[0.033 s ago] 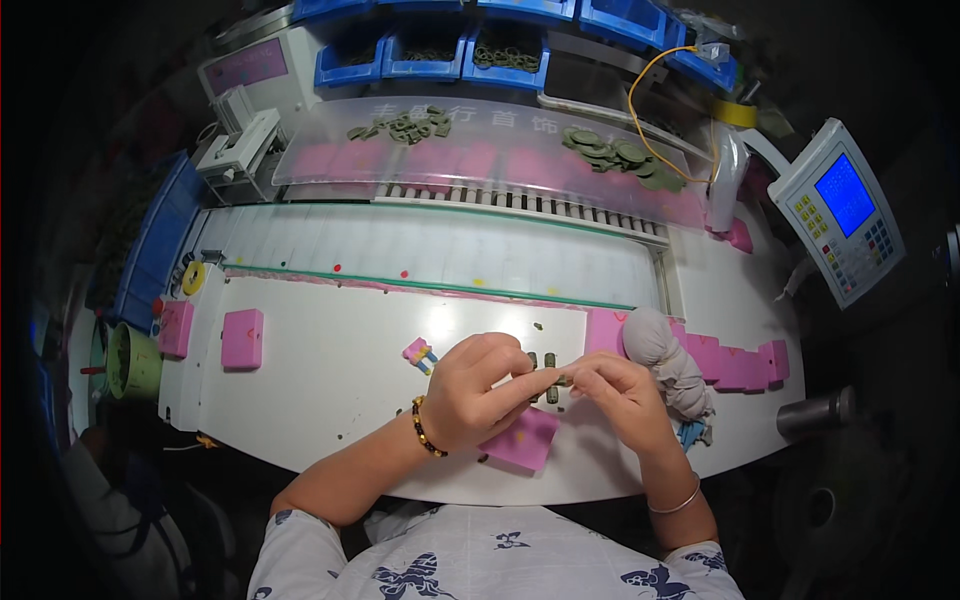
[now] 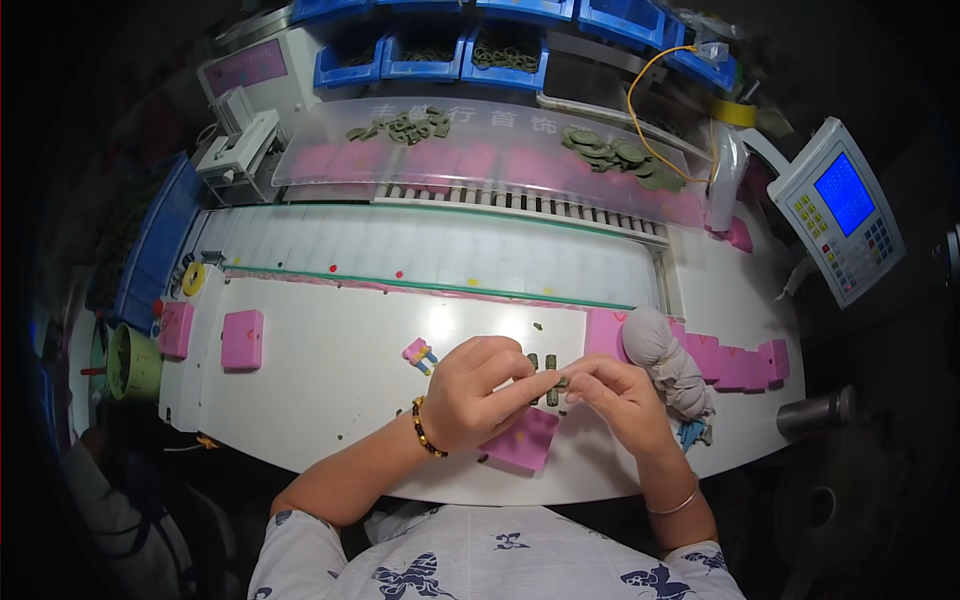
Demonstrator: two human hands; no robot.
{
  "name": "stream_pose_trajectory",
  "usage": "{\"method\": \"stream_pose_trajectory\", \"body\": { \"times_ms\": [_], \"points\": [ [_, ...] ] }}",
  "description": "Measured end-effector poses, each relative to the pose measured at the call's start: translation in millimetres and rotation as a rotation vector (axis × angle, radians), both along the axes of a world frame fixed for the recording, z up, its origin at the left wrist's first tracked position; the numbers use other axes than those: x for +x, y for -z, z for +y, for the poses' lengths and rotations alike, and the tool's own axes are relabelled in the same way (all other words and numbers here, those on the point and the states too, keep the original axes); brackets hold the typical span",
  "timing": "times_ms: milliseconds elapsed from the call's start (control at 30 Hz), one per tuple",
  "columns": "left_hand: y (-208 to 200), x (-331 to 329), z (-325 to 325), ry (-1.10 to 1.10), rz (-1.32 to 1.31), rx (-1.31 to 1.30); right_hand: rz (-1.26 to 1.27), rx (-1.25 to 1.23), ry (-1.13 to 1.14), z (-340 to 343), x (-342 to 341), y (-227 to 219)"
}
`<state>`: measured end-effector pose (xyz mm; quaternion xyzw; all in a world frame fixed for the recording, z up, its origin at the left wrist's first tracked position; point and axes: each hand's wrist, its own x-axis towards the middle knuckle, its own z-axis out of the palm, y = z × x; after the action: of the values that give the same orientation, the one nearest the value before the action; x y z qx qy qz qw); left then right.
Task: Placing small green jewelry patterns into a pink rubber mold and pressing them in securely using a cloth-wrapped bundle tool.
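Over the front middle of the white table, my left hand point(image 2: 478, 398) and my right hand point(image 2: 622, 398) meet at the fingertips. The fingers of both are closed around a small dark-green piece point(image 2: 561, 382), whose exact shape is mostly hidden. Just beyond the fingertips, small ribbed green cylinders point(image 2: 551, 364) lie on the table, partly covered by my left hand. A pink block point(image 2: 528, 443) sits below my hands, one corner under my left hand. To the left of my left hand lies a small pink, yellow and blue object point(image 2: 420, 355).
A conveyor belt point(image 2: 430, 245) crosses behind the table. Above it, a clear cover point(image 2: 500, 130) bears piles of green parts. Blue bins point(image 2: 425, 55) stand behind. Pink blocks point(image 2: 242, 340) sit left and right. A grey cloth bundle point(image 2: 665, 355) lies beside my right hand; a control panel point(image 2: 838, 212) stands right.
The coloured dots on the belt have shifted slightly to the left. My right fingers have moved a little, and more of the small green piece shows; my left hand is nearly still.
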<state>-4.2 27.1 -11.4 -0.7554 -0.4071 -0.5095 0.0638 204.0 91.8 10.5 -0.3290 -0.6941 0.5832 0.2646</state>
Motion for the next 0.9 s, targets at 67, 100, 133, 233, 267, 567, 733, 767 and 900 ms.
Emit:
{"method": "stream_pose_trajectory", "body": {
  "times_ms": [67, 100, 133, 233, 267, 567, 733, 767, 900],
  "points": [
    [0, 1, 0, 0.015, 0.035, 0.021, 0.109, -0.246, -0.023, -6, -3, -1],
    [1, 2, 0, 0.029, 0.026, 0.016, 0.106, -0.227, -0.017, -5, -2, 3],
    [1, 2, 1, 0.044, 0.017, 0.012, 0.107, -0.226, -0.015, -5, -2, 2],
    [7, 4, 7, 0.033, -0.278, -0.102, 0.120, -0.146, 0.089, -5, -3, -1],
    [7, 4, 6, 0.035, -0.277, -0.103, 0.109, -0.100, 0.146, -2, -3, 1],
    [-2, -2, -2, 0.266, -0.639, -0.778, -0.075, -0.081, 0.039, 9, -2, -6],
    [0, -4, -4, 0.352, -0.812, -0.959, 0.000, -0.456, -0.275, 29, -3, -13],
    [-4, -6, -6, 0.393, -0.908, -1.027, -0.057, -0.490, -0.301, 34, -5, -19],
    [-4, -9, -4, 0.435, -1.020, -1.091, -0.321, -0.395, -0.387, 74, -8, -31]
  ]
}}
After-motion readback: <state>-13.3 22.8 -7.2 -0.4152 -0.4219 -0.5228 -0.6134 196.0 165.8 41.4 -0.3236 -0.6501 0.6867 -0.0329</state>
